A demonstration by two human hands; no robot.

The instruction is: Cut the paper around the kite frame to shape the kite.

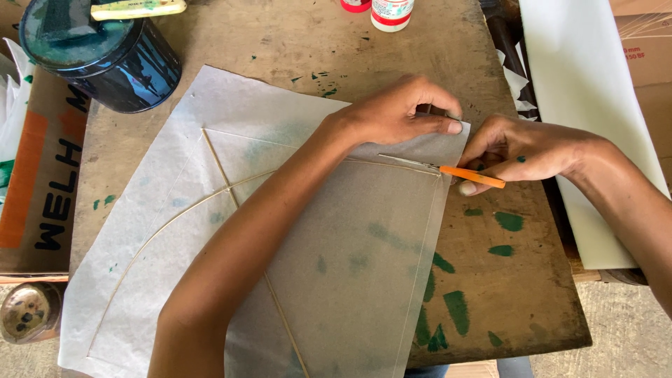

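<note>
We have a single view here, from a camera worn on the person's head, so there is no second view to share any part of the scene with. It looks steeply down, almost straight onto the wooden tabletop [294, 42], from close range. Our far edge of the frame is the tabletop's back, where a dark round tin [105, 59] sits at top left. Both forearms come in from the bottom and right edges, so we see the left hand [399, 112] and right hand [521, 150] from above and behind. A strip of concrete floor [623, 336] shows at bottom right.
</note>
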